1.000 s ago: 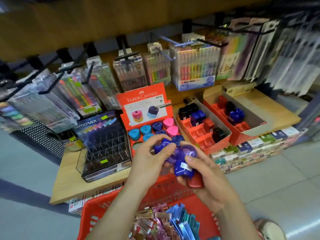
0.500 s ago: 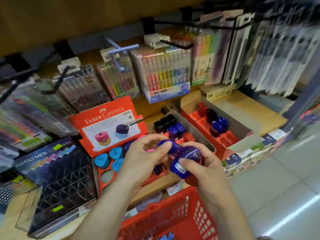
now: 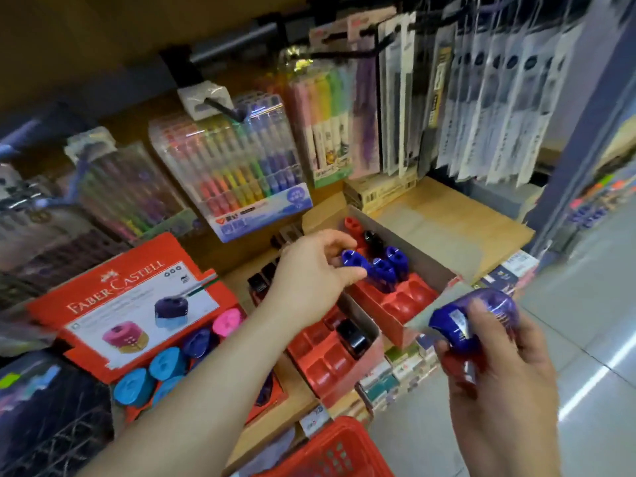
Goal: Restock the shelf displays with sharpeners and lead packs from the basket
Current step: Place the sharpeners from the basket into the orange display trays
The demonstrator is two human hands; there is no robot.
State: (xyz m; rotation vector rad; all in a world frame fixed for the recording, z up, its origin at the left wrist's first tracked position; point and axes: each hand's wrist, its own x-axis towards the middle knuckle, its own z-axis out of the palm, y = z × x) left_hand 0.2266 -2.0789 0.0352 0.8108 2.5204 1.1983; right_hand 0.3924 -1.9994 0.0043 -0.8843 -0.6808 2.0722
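Note:
My left hand point(image 3: 315, 268) reaches over the far right red display box point(image 3: 409, 301) and grips a blue sharpener point(image 3: 354, 260) just above its slots, beside two other blue sharpeners point(image 3: 387, 270). My right hand point(image 3: 499, 359) stays low at the right, shut on several sharpeners: a purple-blue one point(image 3: 468, 318) on top and a red one point(image 3: 457, 366) beneath. The red basket point(image 3: 330, 452) shows at the bottom edge. The middle red tray point(image 3: 327, 359) holds black sharpeners point(image 3: 352, 337).
A Faber-Castell display point(image 3: 137, 304) with blue, pink and purple sharpeners stands at the left. Packs of coloured pens point(image 3: 234, 170) and carded goods point(image 3: 481, 98) hang on hooks above the wooden shelf point(image 3: 457, 215). Small boxes line the shelf's front edge. Grey floor lies to the right.
My hands have parted. The left hand took one blue sharpener from the bunch and carried it up and right to the far box. The view swung right, so the basket slid down.

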